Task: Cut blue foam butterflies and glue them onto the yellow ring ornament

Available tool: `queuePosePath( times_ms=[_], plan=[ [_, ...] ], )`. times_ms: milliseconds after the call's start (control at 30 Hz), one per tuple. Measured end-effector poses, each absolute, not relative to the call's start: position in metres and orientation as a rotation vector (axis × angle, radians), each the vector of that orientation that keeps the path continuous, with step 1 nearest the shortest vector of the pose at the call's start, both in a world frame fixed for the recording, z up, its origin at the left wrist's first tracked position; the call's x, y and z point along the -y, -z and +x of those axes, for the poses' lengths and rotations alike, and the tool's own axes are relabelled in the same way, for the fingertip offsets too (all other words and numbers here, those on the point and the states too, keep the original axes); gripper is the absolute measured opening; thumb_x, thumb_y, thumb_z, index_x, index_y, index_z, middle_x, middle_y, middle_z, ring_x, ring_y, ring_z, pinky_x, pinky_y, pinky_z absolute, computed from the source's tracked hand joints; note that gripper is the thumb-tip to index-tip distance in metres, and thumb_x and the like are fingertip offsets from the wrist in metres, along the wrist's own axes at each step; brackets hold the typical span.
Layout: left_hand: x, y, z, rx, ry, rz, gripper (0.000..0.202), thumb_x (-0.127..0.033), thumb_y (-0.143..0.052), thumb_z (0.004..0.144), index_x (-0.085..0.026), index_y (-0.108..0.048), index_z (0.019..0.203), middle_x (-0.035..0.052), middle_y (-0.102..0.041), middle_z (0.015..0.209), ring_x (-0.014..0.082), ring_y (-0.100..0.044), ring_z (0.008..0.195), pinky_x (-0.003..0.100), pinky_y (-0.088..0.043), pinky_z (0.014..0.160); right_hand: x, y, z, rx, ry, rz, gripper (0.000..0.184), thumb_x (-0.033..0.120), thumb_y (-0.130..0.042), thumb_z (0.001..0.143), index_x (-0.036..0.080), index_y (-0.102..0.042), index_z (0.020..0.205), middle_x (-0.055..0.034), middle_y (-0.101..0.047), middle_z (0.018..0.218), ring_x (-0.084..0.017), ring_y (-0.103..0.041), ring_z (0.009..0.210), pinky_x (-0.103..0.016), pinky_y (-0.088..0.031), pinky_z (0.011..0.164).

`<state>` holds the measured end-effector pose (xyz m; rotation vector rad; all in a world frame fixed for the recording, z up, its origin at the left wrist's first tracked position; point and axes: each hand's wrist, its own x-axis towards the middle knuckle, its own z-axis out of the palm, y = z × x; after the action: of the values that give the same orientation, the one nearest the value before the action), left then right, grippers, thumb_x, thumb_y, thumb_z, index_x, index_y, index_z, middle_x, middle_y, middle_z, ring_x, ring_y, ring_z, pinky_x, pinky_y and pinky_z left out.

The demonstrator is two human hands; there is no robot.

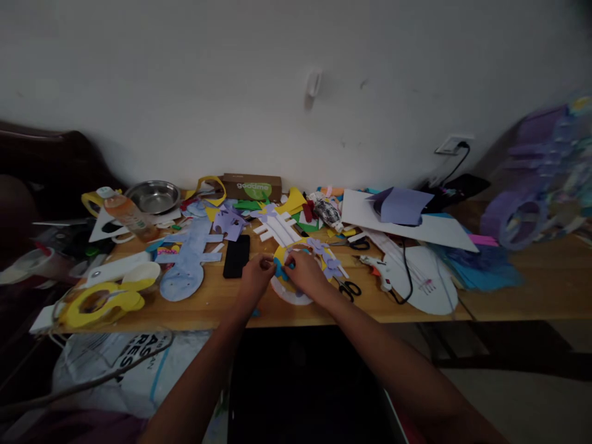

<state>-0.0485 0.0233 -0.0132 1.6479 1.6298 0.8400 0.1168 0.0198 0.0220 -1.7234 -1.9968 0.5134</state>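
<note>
My left hand (pixel 257 274) and my right hand (pixel 305 272) are close together over a yellow and white ring (pixel 292 297), which looks like paper or foam sheet. Both have their fingers pinched on a small blue piece (pixel 279 270) between them; its exact kind is too small to make out. Purple flower-like cutouts (pixel 330 265) lie by the ring's right side. Left of my left hand is a black phone (pixel 237 256). Black-handled scissors (pixel 348 288) lie to the right of my right hand, and a white glue gun (pixel 382 271) rests beyond them.
A drink bottle (pixel 127 214) and a steel bowl (pixel 153 196) stand at the back left. Light-blue guitar-shaped cutout (pixel 182 271) and yellow cutouts (pixel 104 302) lie left. A box (pixel 252 187) stands by the wall. White board (pixel 402 222) and blue sheets (pixel 490 271) lie right.
</note>
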Motion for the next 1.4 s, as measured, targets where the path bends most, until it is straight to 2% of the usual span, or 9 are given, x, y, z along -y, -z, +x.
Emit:
queuePosePath(
  times_ms=[200,400,633,833,900,1067,1133,1267,1400],
  plan=[
    [-0.033,0.013,-0.075,-1.923,-0.848,1.723,0.025,-0.034,-0.052,0.099,-0.016,-0.064,0.111,0.0065,-0.069,0.099,0.0203,-0.067,0.092,0.04,-0.053,0.086,-0.014,-0.029,0.121,2.075,-0.369,-1.595,0.008,0.022,-0.064,0.091,0.018,-0.071,0.09,-0.0089,-0.064,0.103,-0.023,-0.053,0.108,-0.036,-0.04,0.097],
    [-0.066,0.027,-0.091,-2.346,-0.669,1.726,0.051,-0.036,-0.061,0.089,-0.008,-0.053,0.131,0.0246,-0.055,0.133,0.0402,-0.045,0.132,0.055,-0.037,0.106,-0.002,-0.03,0.119,2.214,-0.35,-1.484,0.018,0.014,-0.058,0.091,0.017,-0.075,0.09,-0.0102,-0.061,0.102,-0.024,-0.051,0.103,-0.037,-0.043,0.092],
    [-0.097,0.042,-0.077,-2.545,-0.449,1.639,0.052,-0.045,-0.062,0.093,-0.02,-0.053,0.137,0.0129,-0.05,0.144,0.032,-0.051,0.128,0.056,-0.043,0.104,0.026,-0.055,0.127,2.14,-0.291,-1.4,0.023,0.028,-0.055,0.098,0.015,-0.074,0.098,-0.0116,-0.058,0.105,-0.024,-0.052,0.103,-0.041,-0.046,0.094],
    [-0.101,0.04,-0.068,-2.586,-0.325,1.571,0.054,-0.045,-0.062,0.093,-0.021,-0.05,0.139,0.0127,-0.047,0.147,0.0329,-0.048,0.13,0.057,-0.041,0.106,0.132,-0.07,0.162,2.006,-0.386,-1.071,0.014,0.013,-0.054,0.095,0.019,-0.065,0.102,-0.0073,-0.058,0.097,-0.018,-0.055,0.09,-0.031,-0.049,0.078],
    [-0.096,0.039,-0.065,-2.575,-0.282,1.566,0.06,-0.046,-0.063,0.09,-0.019,-0.047,0.141,0.0153,-0.046,0.147,0.0353,-0.046,0.131,0.057,-0.04,0.105,0.167,-0.05,0.177,2.066,-0.461,-1.007,0.019,0.011,-0.056,0.093,0.02,-0.063,0.107,-0.0075,-0.06,0.096,-0.018,-0.056,0.086,-0.03,-0.049,0.072],
    [-0.083,0.037,-0.068,-2.489,-0.139,1.58,0.088,-0.047,-0.069,0.082,-0.01,-0.031,0.151,0.0315,-0.034,0.153,0.0483,-0.032,0.14,0.061,-0.035,0.103,0.218,0.052,0.209,2.266,-0.38,-1.0,0.014,0.009,-0.052,0.088,0.019,-0.061,0.091,-0.0037,-0.061,0.083,-0.016,-0.052,0.073,-0.028,-0.042,0.062],
    [-0.086,0.036,-0.072,-2.461,-0.074,1.578,0.082,-0.046,-0.067,0.086,-0.015,-0.032,0.153,0.0257,-0.032,0.157,0.0451,-0.032,0.142,0.062,-0.035,0.106,0.228,0.098,0.218,2.3,-0.447,-1.154,0.015,0.007,-0.053,0.086,0.02,-0.06,0.083,-0.0021,-0.062,0.085,-0.016,-0.056,0.078,-0.027,-0.044,0.065],
    [-0.107,0.029,-0.08,-2.444,0.014,1.553,0.051,-0.042,-0.063,0.094,-0.021,-0.053,0.138,0.0128,-0.05,0.145,0.0321,-0.053,0.127,0.057,-0.046,0.103,0.232,0.163,0.227,2.261,-0.39,-1.314,0.016,0.007,-0.056,0.084,0.02,-0.063,0.077,-0.0016,-0.065,0.085,-0.017,-0.06,0.079,-0.03,-0.047,0.069],
    [-0.127,0.021,-0.084,-2.412,0.008,1.571,0.044,-0.039,-0.063,0.094,-0.019,-0.057,0.133,0.0121,-0.057,0.136,0.028,-0.06,0.117,0.051,-0.053,0.096,0.226,0.184,0.23,2.148,-0.337,-1.498,0.021,0.011,-0.053,0.091,0.021,-0.07,0.096,-0.0078,-0.068,0.105,-0.025,-0.064,0.099,-0.041,-0.052,0.087]
  ],
)
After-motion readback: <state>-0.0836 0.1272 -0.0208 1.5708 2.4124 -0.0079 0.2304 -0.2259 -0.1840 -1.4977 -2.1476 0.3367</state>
